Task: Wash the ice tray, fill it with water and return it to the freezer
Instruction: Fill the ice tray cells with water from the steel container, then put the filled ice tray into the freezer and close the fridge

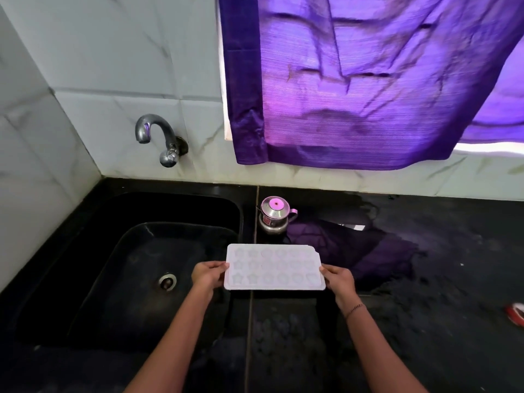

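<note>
A flat white ice tray [274,267] with star and round moulds is held level over the black counter, just right of the sink. My left hand [208,275] grips its left short edge and my right hand [338,279] grips its right short edge. The black sink [136,211] lies to the left, with a round drain [167,281] in its floor. A chrome tap [158,137] sticks out of the tiled wall above the sink; no water runs from it.
A small steel pot [274,215] with a pink lid knob stands on the counter behind the tray. The black counter [425,279] stretches right, wet in patches. A purple curtain [368,80] hangs above it. A red and white object [516,314] lies at the far right edge.
</note>
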Motion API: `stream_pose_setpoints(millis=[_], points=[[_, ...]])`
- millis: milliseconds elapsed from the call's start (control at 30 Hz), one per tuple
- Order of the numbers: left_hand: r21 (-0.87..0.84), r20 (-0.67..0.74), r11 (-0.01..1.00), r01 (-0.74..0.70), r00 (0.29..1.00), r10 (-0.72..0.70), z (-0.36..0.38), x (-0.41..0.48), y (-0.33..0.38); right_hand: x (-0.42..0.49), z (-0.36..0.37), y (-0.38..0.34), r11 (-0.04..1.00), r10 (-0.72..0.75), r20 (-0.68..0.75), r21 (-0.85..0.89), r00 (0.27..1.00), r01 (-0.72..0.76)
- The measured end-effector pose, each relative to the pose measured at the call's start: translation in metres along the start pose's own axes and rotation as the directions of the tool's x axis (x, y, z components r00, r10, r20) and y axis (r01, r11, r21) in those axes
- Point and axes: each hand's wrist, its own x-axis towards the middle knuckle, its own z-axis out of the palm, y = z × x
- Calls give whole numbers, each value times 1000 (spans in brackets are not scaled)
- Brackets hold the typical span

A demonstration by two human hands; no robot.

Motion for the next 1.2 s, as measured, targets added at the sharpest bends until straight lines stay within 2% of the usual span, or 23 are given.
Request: stream_pose_setpoints(millis=[167, 333, 567, 900, 1200], points=[[-83, -61, 996, 15, 998, -20, -25, -25, -13, -12, 7, -1, 1000, -27, 85, 2, 996, 27], [-177, -183, 984, 11, 982, -44, -59, -66, -29, -19, 27, -2, 996, -56, 232, -60, 971, 72], [-306, -427, 948, -86, 902, -56, -106, -127, -58, -56, 76, -14, 984, -125, 436, -62, 891, 169], [-462, -633, 867, -184, 753, -178, -135, -222, -120, -109, 117, 2, 944, -151, 690, -112, 708, 310], [-607, -722, 748, -266, 579, -380, -147, -316, -197, -178, 149, 47, 897, -37, 880, -179, 473, 404]])
